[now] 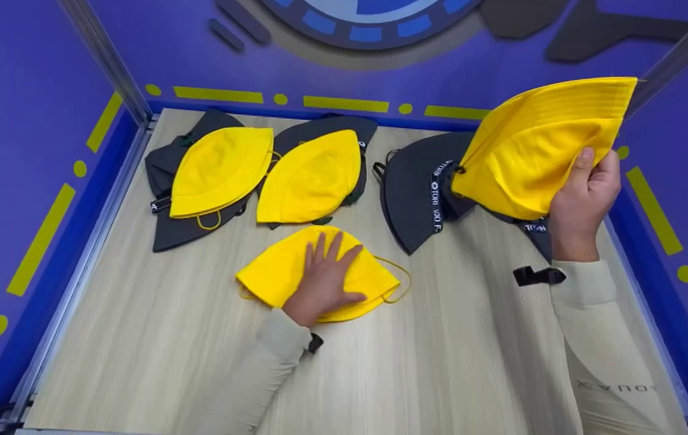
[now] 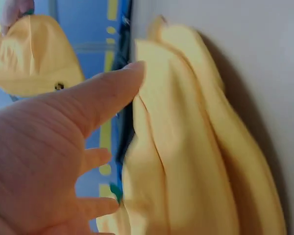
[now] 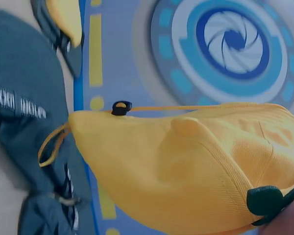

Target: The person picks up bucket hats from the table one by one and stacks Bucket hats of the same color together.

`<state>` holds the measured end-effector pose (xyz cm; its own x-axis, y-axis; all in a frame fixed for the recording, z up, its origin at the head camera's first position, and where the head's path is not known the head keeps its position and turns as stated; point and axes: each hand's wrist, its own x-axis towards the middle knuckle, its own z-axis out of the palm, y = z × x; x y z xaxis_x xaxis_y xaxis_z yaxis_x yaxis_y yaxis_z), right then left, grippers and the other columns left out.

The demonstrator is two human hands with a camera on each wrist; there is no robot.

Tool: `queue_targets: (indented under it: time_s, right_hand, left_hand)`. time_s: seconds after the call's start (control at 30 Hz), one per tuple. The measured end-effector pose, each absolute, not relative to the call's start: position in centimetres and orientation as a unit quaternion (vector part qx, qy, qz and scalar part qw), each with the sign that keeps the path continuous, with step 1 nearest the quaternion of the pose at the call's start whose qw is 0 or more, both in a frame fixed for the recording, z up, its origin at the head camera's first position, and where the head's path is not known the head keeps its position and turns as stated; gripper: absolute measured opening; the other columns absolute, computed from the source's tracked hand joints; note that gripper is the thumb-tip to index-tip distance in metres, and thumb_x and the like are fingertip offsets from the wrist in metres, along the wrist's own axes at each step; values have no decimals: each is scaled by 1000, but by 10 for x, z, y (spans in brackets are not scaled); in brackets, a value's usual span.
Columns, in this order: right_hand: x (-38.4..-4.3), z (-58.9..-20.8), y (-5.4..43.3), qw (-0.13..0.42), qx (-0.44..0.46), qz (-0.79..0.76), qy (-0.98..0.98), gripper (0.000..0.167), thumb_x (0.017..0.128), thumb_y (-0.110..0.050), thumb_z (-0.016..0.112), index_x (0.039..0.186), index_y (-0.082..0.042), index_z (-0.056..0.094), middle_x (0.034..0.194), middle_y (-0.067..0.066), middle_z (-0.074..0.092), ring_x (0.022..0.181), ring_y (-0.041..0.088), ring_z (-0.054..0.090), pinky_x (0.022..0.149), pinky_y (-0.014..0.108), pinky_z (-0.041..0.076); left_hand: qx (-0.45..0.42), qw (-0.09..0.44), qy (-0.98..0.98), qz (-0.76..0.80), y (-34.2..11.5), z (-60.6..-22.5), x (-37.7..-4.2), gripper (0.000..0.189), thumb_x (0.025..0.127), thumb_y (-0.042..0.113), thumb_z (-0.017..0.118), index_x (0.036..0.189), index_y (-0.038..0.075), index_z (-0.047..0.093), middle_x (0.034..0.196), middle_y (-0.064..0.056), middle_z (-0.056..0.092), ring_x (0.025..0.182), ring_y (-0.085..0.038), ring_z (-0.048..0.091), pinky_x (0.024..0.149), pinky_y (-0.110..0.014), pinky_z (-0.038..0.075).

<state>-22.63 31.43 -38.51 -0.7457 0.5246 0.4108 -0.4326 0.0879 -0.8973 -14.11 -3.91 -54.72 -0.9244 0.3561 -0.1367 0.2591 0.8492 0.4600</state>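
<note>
My right hand point(image 1: 589, 193) grips a yellow bucket hat point(image 1: 519, 151) by its edge and holds it raised, thumb on the near face. In the right wrist view, a black cord stopper point(image 3: 121, 108) sits on the hat's yellow cord, and a dark green leaf-shaped piece point(image 3: 264, 200) shows close to the fingers. My left hand point(image 1: 323, 284) is spread over a second yellow bucket hat point(image 1: 377, 278) lying flattened on the table, its cord looping out to the right. Below the raised hat lies a dark hat point(image 1: 407, 181) with a white-lettered band, partly hidden.
At the back left, one yellow hat point(image 1: 223, 169) lies on a dark hat point(image 1: 165, 166). Beside it another yellow hat point(image 1: 314, 181) lies on another dark hat point(image 1: 301, 130). Blue panels point(image 1: 35, 109) wall in the wooden table point(image 1: 138, 338) at the back and sides.
</note>
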Motion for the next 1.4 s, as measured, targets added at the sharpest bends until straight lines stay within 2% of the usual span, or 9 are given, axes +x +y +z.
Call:
queue_targets:
  time_s: [0.23, 0.47, 0.57, 0.7, 0.83, 1.03, 1.13, 1.3, 1.4]
  right_hand:
    - [-210, -391, 296, 303, 2, 735, -607, 25, 106, -19, 53, 121, -1, 62, 102, 13, 60, 91, 25, 61, 81, 28, 53]
    - [-188, -393, 270, 249, -23, 781, -572, 34, 105, -25, 56, 129, -2, 62, 111, 14, 62, 98, 25, 62, 89, 29, 55]
    - [-176, -394, 263, 210, -39, 795, -567, 40, 104, -29, 58, 133, -3, 61, 115, 14, 61, 102, 25, 62, 90, 27, 56]
    - [-162, -397, 257, 160, -51, 803, -572, 47, 103, -35, 58, 139, -6, 56, 124, 14, 58, 109, 25, 60, 96, 27, 56]
    - [-156, -401, 253, 138, -55, 809, -569, 49, 103, -36, 58, 141, -6, 55, 126, 14, 57, 112, 25, 60, 97, 26, 56]
    - [-153, -408, 254, 112, -51, 826, -550, 53, 102, -36, 60, 145, -7, 51, 130, 13, 54, 116, 25, 58, 100, 27, 55]
    - [-151, -411, 256, 98, -30, 833, -543, 54, 103, -38, 58, 147, -8, 48, 133, 13, 55, 115, 25, 59, 100, 29, 56]
    - [-152, -411, 264, 71, 67, 855, -509, 52, 109, -30, 49, 153, -5, 37, 133, 15, 55, 114, 25, 63, 102, 33, 56]
    - [-155, -408, 272, 55, 66, 854, -514, 53, 109, -27, 51, 155, -8, 34, 135, 15, 53, 116, 25, 62, 102, 32, 55]
  left_hand:
    - [195, 137, 893, 382, -2, -539, -145, 85, 91, 63, 67, 158, 19, 38, 165, -9, 34, 158, -36, 16, 127, -52, 23]
    - [167, 192, 693, 674, 24, -529, -145, 67, 104, 42, 59, 155, 4, 38, 155, -12, 50, 145, -24, 46, 122, -43, 37]
    - [127, 212, 529, 812, 34, -526, -145, 73, 100, 45, 62, 150, -2, 39, 146, -13, 57, 137, -21, 54, 121, -42, 39]
    - [74, 214, 325, 918, 42, -526, -143, 81, 90, 50, 70, 148, 3, 40, 135, -6, 61, 124, -19, 61, 118, -42, 42]
    - [48, 190, 210, 958, 42, -525, -143, 67, 96, 42, 67, 148, 10, 41, 132, -4, 62, 118, -20, 64, 110, -39, 51]
    - [-3, 146, 226, 963, 36, -520, -141, 46, 105, 28, 56, 143, 4, 46, 126, -6, 64, 112, -20, 66, 103, -38, 55]
    - [-19, 140, 261, 955, 30, -518, -141, 43, 107, 25, 53, 144, 4, 44, 127, -6, 62, 114, -21, 65, 105, -39, 54]
    - [-31, 134, 320, 937, 10, -514, -143, 46, 104, 25, 59, 142, 6, 42, 127, -7, 59, 114, -22, 64, 106, -39, 53]
    - [-22, 135, 359, 923, -4, -510, -144, 45, 104, 24, 61, 140, 5, 42, 124, -8, 57, 111, -21, 64, 103, -37, 55]
